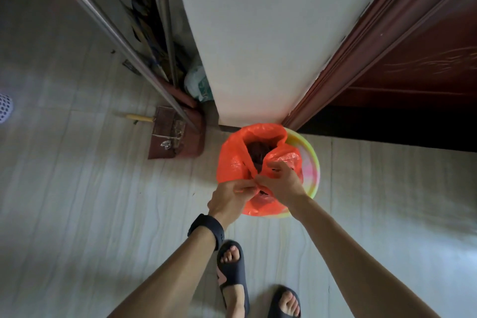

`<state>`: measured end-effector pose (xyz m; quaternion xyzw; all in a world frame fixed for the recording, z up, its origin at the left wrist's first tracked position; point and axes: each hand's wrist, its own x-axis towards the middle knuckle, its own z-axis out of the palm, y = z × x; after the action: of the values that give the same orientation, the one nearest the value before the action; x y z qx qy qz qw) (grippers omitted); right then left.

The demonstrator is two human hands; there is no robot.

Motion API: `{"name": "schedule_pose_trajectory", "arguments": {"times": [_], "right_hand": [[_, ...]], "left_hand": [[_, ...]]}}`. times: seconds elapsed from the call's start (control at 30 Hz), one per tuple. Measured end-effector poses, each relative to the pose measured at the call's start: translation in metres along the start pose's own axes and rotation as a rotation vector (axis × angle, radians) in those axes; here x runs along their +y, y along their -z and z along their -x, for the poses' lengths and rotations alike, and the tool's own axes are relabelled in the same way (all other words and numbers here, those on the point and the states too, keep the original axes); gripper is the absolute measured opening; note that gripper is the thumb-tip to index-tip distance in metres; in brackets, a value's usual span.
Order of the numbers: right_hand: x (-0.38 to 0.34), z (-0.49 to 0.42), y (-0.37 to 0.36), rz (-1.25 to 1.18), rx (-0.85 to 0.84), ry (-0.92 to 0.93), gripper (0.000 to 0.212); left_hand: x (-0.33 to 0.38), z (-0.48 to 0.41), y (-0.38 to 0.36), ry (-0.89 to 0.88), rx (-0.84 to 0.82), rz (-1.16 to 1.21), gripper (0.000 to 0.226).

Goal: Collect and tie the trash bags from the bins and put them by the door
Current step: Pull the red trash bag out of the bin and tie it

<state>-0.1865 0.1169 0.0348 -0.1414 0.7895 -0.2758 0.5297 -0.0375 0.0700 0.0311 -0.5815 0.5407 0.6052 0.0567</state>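
Two bare forearms reach down from the bottom of the view, the left one wearing a dark watch (206,228), above a pair of dark sandals (232,263) on the floor (77,188).

They meet at the orange trash bag (232,160), which still sits inside a yellow-green bin (311,160). The bin stands on the floor at the foot of a white wall corner (258,33), just beside a dark red door frame (361,54). The left hand (229,195) pinches the near rim of the bag. The right hand (280,183) has its fingers curled round a gathered fold of plastic. The two hands touch over the near side of the mouth, so both sets of fingers are clamped on the bag. The far half of the mouth gapes open, with dark rubbish showing inside.

The step in hand looks like gathering the rim for a knot. To do it well, I would draw the far edge in too, so that all the loose plastic comes into two even tails. Then lift slightly to settle the load and cross the tails low, close to the contents. Thin film tears easily, so a steady pull is safer than a jerk.

Further out, a brown dustpan (175,137) lies on the floor to the left of the bin, with a metal pole (124,44) slanting above it.
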Motion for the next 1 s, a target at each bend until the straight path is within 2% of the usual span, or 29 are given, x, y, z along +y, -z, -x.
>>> {"name": "schedule_pose_trajectory", "arguments": {"times": [0.07, 0.2, 0.27, 0.33, 0.4, 0.47, 0.57, 0.63, 0.73, 0.77, 0.83, 0.87, 1.0], "right_hand": [[0.008, -0.004, -0.004, -0.025, -0.014, -0.05, 0.055], [0.017, -0.006, -0.011, -0.067, -0.039, -0.045, 0.048], [0.019, -0.007, -0.013, -0.171, -0.019, -0.065, 0.047], [0.022, -0.008, -0.012, -0.33, 0.019, -0.12, 0.044], [0.024, -0.007, -0.011, -0.517, 0.072, -0.136, 0.03], [0.026, -0.008, -0.006, -0.653, 0.144, -0.139, 0.012], [0.028, -0.017, 0.004, -0.798, 0.151, -0.091, 0.011], [0.029, -0.017, 0.012, -0.55, 0.227, 0.01, 0.021], [0.033, -0.013, 0.028, 0.117, 0.42, 0.239, 0.068], [0.037, -0.013, 0.032, 0.325, 0.432, 0.281, 0.086], [0.044, -0.017, 0.037, 0.594, 0.347, 0.258, 0.116], [0.05, -0.021, 0.038, 0.68, 0.297, 0.238, 0.124], [0.074, -0.039, 0.033, 0.94, 0.185, 0.241, 0.133]], "left_hand": [[-0.008, -0.003, 0.005, -0.017, -0.021, 0.11, 0.009], [-0.02, -0.006, 0.013, -0.011, 0.013, 0.173, 0.016], [-0.029, -0.011, 0.016, -0.003, 0.043, 0.181, 0.022], [-0.036, -0.013, 0.018, 0.012, 0.117, 0.168, 0.016], [-0.047, -0.013, 0.018, 0.04, 0.205, 0.141, 0.017], [-0.062, -0.017, 0.016, 0.08, 0.215, 0.093, 0.024], [-0.087, -0.029, 0.012, 0.143, 0.193, 0.014, 0.035], [-0.098, -0.038, 0.006, 0.169, 0.206, 0.003, 0.036], [-0.105, -0.054, -0.005, 0.18, 0.195, 0.019, 0.041], [-0.105, -0.06, -0.011, 0.178, 0.184, 0.041, 0.044], [-0.104, -0.071, -0.02, 0.164, 0.177, 0.1, 0.048], [-0.101, -0.076, -0.024, 0.14, 0.185, 0.139, 0.047], [-0.088, -0.084, -0.038, 0.09, 0.255, 0.317, 0.027]]}}
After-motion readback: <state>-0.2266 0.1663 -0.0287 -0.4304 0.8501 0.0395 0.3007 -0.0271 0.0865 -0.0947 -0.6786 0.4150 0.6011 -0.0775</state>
